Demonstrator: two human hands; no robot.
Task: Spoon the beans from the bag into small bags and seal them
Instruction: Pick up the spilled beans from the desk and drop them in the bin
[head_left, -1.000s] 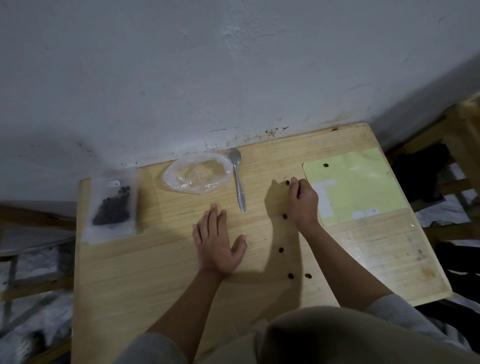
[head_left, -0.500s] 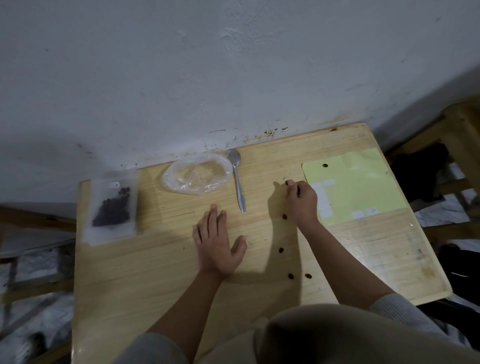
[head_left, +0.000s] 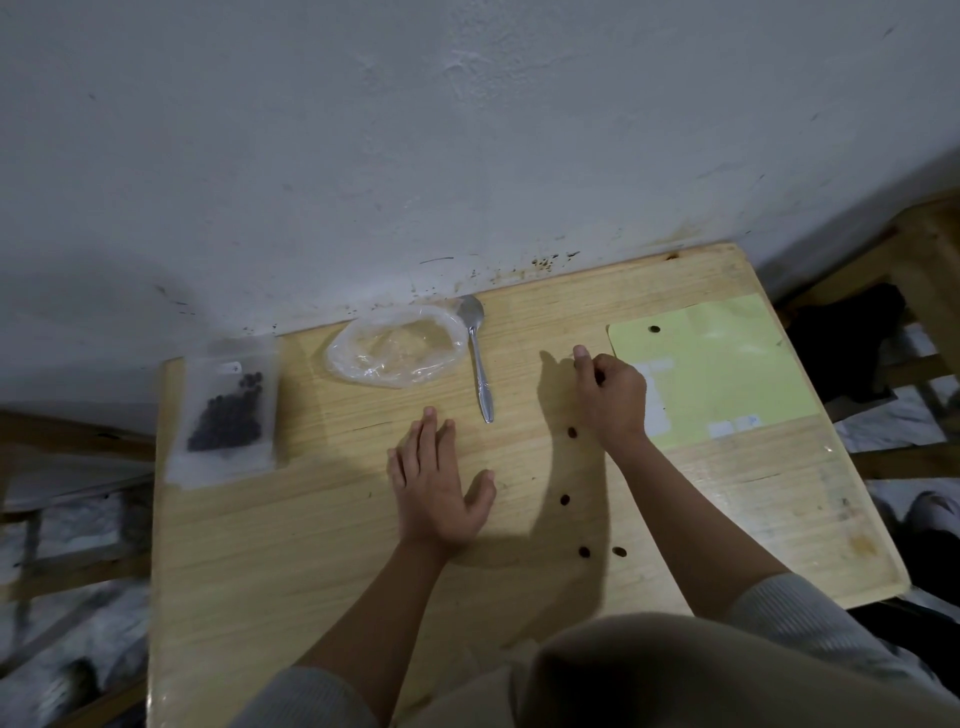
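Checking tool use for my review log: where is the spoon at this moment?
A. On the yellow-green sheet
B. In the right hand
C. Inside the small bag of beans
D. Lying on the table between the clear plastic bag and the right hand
D: the spoon lies untouched on the table, just right of the clear plastic bag and left of the right hand.

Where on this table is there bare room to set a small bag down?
Bare wood lies near the front edge left of the left hand, below the clear bag of dark beans. Loose beans crowd the strip under the right hand, beside the yellow-green bag.
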